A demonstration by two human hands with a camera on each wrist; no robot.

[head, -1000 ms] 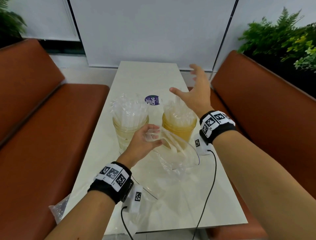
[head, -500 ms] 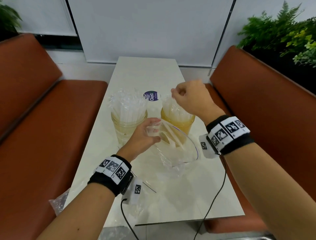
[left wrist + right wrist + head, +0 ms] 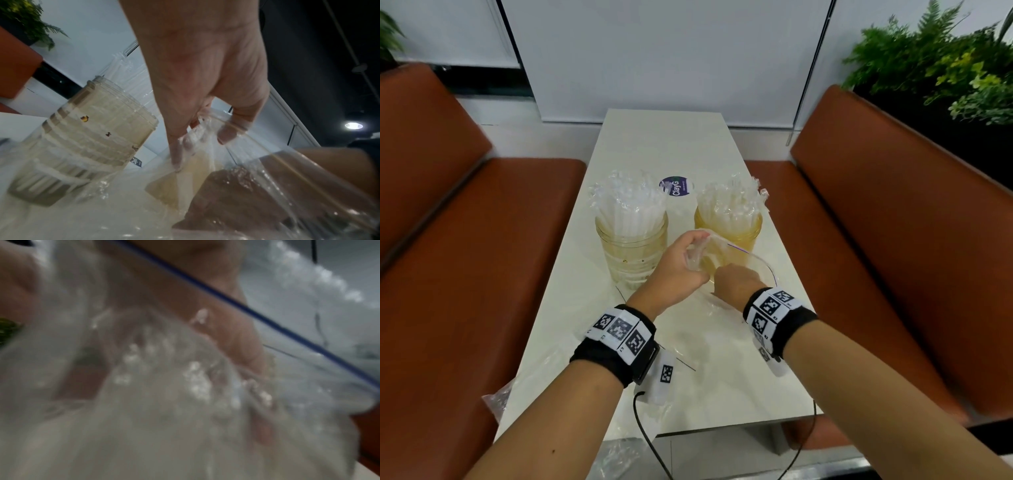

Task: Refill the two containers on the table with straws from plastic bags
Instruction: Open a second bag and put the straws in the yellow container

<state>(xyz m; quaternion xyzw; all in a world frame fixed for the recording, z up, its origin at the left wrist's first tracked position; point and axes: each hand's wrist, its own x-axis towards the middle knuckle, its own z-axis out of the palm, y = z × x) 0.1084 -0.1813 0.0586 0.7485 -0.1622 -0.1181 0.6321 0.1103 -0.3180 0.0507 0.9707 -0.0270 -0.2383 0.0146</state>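
The clear zip-top plastic bag [image 3: 736, 270], just near of the amber jar [image 3: 729, 229] on the tabletop [image 3: 664, 144], is pinched open by the left hand [image 3: 674, 267] so the right hand [image 3: 736, 282] can reach inside for straws; its grip cannot be told.

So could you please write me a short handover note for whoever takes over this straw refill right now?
Left hand: pinches the rim of the clear plastic bag, holding its mouth up in front of the amber jar.
Right hand: reaches into that bag; its grip is hidden.
Clear jar and amber jar stand side by side mid-table, both bristling with wrapped straws.
Done: both jars look nearly full.
Left: empty whatever remains in the bag, then clear the loose bags at the table's near edge.
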